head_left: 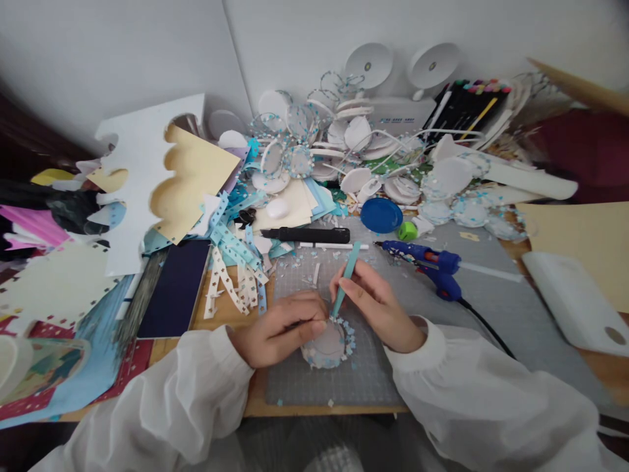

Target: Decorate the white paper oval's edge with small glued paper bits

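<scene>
Looking down from the head camera, the left hand (278,328) lies flat-curled on a white paper disc (328,344), fingers pressing its left edge, closed down on it. The disc sits on a grey cutting mat (344,383) near the table's front edge, rimmed with small pale-blue paper pieces. The right hand (378,305) pinches teal tweezers (345,278) between thumb and fingers, grip closed on them; the tip meets the disc's upper rim.

Beyond the hands, a black utility knife (307,234) lies across the mat's far side, with a thin white stick (334,246) just in front of it. A blue glue gun (427,262) rests to the right, its black cord trailing toward the front. A blue round lid (382,215) and a small green object (407,231) sit behind it. Punched white and blue paper strips (230,262) are heaped to the left, beside a dark navy sheet (174,288). A white box at the wall (398,118) bears blue print, probably lettering, too blurred to read. Coloured markers (472,98) stand at the back right.
</scene>
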A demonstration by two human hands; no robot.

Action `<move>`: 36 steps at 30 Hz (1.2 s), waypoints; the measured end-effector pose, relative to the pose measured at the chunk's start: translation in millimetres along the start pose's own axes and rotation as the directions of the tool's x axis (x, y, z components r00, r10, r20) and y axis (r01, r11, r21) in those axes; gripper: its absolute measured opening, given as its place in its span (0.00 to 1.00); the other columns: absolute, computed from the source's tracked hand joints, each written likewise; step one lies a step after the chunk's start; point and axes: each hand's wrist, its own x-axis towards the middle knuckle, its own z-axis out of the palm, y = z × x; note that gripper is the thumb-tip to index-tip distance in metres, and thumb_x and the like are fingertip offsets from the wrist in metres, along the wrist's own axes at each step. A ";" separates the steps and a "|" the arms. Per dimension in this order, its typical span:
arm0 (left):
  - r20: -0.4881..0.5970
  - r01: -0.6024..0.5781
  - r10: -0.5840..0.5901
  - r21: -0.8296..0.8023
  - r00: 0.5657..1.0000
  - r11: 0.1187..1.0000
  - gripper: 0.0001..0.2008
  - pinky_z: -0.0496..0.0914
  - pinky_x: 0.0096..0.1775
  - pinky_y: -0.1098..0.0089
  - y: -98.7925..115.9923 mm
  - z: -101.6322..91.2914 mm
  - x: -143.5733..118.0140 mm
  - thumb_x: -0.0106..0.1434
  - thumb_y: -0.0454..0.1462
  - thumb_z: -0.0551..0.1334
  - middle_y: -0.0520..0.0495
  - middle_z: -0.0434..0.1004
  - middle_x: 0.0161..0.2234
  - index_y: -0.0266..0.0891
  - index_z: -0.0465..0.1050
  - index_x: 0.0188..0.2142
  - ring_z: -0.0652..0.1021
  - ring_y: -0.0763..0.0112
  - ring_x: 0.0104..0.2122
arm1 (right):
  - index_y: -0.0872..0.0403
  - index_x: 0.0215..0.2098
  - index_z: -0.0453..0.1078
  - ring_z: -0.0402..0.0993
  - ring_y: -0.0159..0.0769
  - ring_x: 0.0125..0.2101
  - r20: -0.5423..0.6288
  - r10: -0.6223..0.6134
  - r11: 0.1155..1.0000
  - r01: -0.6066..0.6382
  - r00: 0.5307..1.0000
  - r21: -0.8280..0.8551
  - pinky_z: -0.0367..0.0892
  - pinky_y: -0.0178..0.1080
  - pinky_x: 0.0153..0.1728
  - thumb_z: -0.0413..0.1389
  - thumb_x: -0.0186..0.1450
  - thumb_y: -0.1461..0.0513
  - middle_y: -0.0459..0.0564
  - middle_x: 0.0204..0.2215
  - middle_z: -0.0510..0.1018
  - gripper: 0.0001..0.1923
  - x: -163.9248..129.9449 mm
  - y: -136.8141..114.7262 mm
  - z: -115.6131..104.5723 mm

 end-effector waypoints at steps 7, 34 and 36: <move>-0.036 0.001 -0.002 -0.042 0.999 0.999 0.13 0.64 0.38 0.70 1.6 0.2 0.2 0.71 0.37 0.50 0.46 0.65 0.31 0.36 0.62 0.29 0.68 0.70 0.34 | 0.51 0.34 0.63 0.65 0.32 0.25 -0.052 0.069 0.977 -0.057 0.996 0.207 0.63 0.36 0.27 0.55 0.64 0.52 0.44 0.25 0.70 0.12 3.9 3.5 -2.8; -0.125 -0.051 0.046 -0.034 0.991 0.998 0.13 0.66 0.41 0.66 -5.2 1.2 -1.2 0.69 0.36 0.55 0.44 0.70 0.30 0.35 0.69 0.28 0.71 0.67 0.35 | 0.50 0.34 0.70 0.70 0.31 0.29 -0.497 -0.267 0.964 0.222 0.826 -0.149 0.68 0.36 0.31 0.64 0.57 0.60 0.44 0.31 0.74 0.08 15.2 9.5 -6.8; -0.127 -0.055 0.050 -0.041 0.991 0.998 0.12 0.67 0.39 0.68 -4.3 2.0 -1.1 0.68 0.36 0.56 0.43 0.71 0.30 0.34 0.70 0.28 0.72 0.68 0.34 | 0.50 0.32 0.70 0.72 0.33 0.32 -0.503 -0.284 0.959 0.231 0.816 -0.166 0.69 0.37 0.34 0.65 0.56 0.61 0.45 0.31 0.75 0.09 16.2 9.4 -7.0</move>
